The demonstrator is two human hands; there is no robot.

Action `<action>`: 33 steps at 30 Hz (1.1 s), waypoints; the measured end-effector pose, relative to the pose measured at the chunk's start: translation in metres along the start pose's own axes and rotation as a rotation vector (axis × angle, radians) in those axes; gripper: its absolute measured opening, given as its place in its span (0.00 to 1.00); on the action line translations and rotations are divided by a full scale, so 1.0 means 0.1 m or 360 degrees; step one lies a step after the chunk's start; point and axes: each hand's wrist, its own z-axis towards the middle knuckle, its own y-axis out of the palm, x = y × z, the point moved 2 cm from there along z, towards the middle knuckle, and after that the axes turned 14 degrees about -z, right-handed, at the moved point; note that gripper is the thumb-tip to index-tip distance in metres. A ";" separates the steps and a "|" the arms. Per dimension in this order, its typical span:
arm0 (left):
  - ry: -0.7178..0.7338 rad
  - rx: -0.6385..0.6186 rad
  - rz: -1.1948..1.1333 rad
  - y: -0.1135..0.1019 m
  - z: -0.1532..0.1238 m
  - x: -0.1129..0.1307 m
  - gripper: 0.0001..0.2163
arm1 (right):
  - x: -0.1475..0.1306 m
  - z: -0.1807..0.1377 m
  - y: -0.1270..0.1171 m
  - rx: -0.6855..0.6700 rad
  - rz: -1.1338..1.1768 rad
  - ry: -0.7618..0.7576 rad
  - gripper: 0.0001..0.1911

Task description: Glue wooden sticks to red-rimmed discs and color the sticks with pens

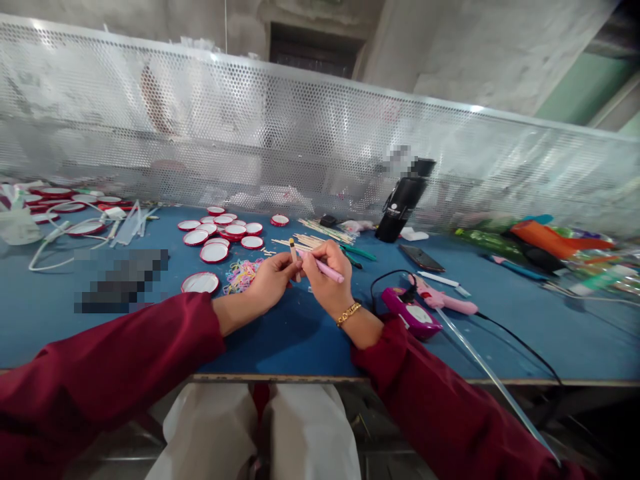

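My left hand (271, 280) pinches a short, pale stick (293, 252) with a yellowish and dark top, held upright. My right hand (329, 277) is closed around a pink pen-like tool (330, 271), whose front end meets the stick between both hands; its tip is too small to make out. Just left of my left hand lies a heap of colourful small rubber bands (241, 276). Beyond the hands are thin wooden sticks (313, 241). To the right of my right wrist sit a purple power strip (410, 313) and a pink glue gun (443, 297) with a clear glue stick.
Red-rimmed jar lids (215, 251) lie in groups to the left, near a blurred dark object (123, 280) and a white cable (37, 261). A black bottle (403, 203) stands at the back by the perforated metal panel (320, 133). Green pliers (359, 253) and a phone (421, 258) lie to the right.
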 end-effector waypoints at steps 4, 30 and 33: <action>-0.0003 0.0021 0.0009 0.00 0.01 -0.01 0.16 | -0.01 0.00 -0.01 0.0043 -0.0028 -0.0023 0.10; 0.0005 -0.0009 -0.0054 -0.02 0.03 -0.08 0.16 | -0.07 -0.01 0.00 0.0009 -0.0091 -0.0100 0.09; -0.0004 -0.0003 -0.0053 -0.04 0.04 -0.09 0.17 | -0.06 0.00 0.02 0.0015 -0.0141 -0.0110 0.09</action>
